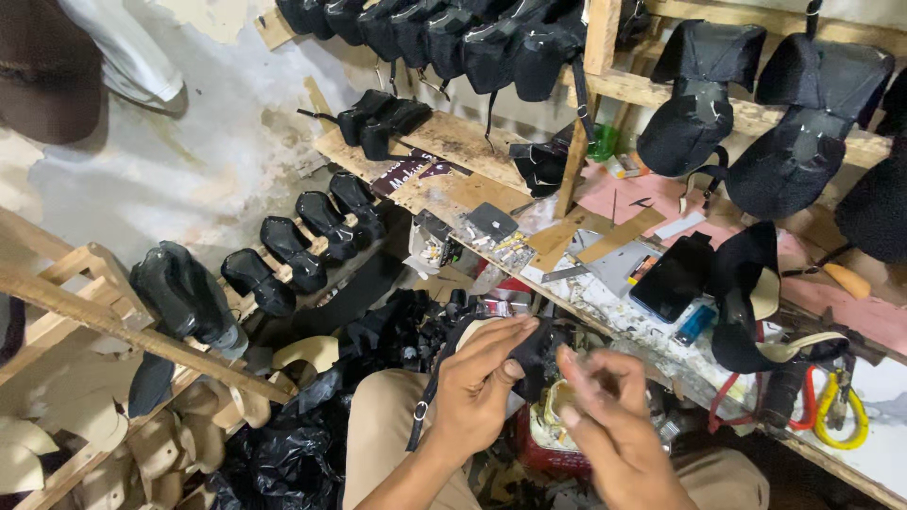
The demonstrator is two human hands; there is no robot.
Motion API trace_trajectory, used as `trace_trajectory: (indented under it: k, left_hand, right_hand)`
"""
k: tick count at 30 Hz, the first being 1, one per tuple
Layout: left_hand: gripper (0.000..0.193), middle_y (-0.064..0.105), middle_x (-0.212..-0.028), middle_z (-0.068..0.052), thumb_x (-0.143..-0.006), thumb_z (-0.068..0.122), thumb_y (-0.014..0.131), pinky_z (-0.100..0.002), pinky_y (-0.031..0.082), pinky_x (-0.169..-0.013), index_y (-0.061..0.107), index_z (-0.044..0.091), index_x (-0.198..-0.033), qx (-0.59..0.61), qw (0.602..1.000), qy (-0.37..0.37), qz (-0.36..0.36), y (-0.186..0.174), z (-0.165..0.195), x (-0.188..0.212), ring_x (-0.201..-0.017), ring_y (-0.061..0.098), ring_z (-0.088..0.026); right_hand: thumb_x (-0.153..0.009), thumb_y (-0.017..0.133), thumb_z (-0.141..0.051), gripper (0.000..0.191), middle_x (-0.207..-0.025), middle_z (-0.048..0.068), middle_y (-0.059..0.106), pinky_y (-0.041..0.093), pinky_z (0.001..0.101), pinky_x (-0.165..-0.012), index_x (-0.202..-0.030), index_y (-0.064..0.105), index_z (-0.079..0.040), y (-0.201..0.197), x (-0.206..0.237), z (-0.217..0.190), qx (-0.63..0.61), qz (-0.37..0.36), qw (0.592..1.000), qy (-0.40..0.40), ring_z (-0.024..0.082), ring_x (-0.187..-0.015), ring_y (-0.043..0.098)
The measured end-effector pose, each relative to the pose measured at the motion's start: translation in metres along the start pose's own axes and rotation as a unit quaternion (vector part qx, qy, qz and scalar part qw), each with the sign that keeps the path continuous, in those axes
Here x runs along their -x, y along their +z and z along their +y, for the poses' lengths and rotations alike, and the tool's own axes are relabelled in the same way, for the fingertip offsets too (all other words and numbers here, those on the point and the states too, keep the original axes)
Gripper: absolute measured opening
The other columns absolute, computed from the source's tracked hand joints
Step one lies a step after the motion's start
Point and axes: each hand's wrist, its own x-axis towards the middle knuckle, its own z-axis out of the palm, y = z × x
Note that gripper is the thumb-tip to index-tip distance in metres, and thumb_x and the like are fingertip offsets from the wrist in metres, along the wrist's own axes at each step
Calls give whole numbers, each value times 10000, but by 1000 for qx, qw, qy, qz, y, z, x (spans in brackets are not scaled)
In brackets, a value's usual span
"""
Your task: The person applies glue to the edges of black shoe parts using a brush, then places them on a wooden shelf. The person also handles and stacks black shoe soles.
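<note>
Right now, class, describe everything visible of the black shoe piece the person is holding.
The black shoe piece looks like soft dark leather or fabric, partly hidden. The left hand grips it above the lap, fingers wrapped over its top edge. A thin strap with a small metal buckle hangs below that hand. The right hand, blurred, is beside it; contact cannot be told.

Bare forearms, khaki trousers (378, 425) (tan)

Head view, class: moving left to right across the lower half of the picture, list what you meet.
Pale wooden shoe lasts → crumpled black plastic bag → left hand gripping a black strapped shoe upper → right hand → yellow-handled tool.
</note>
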Motion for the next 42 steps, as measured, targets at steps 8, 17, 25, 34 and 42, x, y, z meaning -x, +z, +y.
trace_trajectory:
  k: [8, 17, 25, 34, 42]
  left_hand:
    - [319, 755, -1229, -159, -1046, 237, 623, -394, 541, -1051, 716, -11, -1223, -15, 1000, -10, -10, -5, 14, -2, -1188, 719, -314]
    - [277, 680, -851, -110, -1018, 228, 650, -329, 497, -703, 736, -20, -1104, -27, 996, -69, -40, -6, 31, -6, -764, 631, -218]
    - [313, 553, -712, -62, -1037, 234, 629, -307, 399, -598, 664, -47, -905, 21, 987, -144, -68, -8, 31, -8, -665, 480, -120]
    - [363, 531, -715, -18, -1053, 243, 581, -281, 392, -628, 619, -45, -835, 46, 972, -194, -122, -17, 35, -9, -681, 469, -86]
    - [351, 437, -619, 54, -1043, 227, 592, -283, 298, -527, 615, -38, -814, 91, 941, -308, -103, -21, 34, -8, -613, 353, -55]
  right_hand:
    - [-794, 619, 103, 623, -1247, 126, 447, 373, 318, -955, -1375, 639, -121, 3, -21, -23, 172, 34, 983, -61, 247, -1077, 425]
    - [-767, 648, 30, 560, -1216, 85, 541, 305, 409, -937, -1287, 689, -174, -13, -43, -28, 335, 46, 926, -166, 269, -1083, 412]
    - [-871, 673, -11, 495, -1167, -31, 546, 281, 420, -946, -1267, 713, -305, -27, -53, -28, 462, 95, 838, -274, 261, -1066, 374]
    - [-848, 691, -41, 473, -1014, -30, 517, 262, 430, -895, -1234, 730, -312, -42, -63, -23, 379, 9, 889, -258, 205, -1004, 414]
    - [-740, 717, -116, 513, -944, -41, 528, 254, 447, -898, -1173, 735, -392, -34, -57, -26, 364, -45, 866, -339, 223, -967, 401]
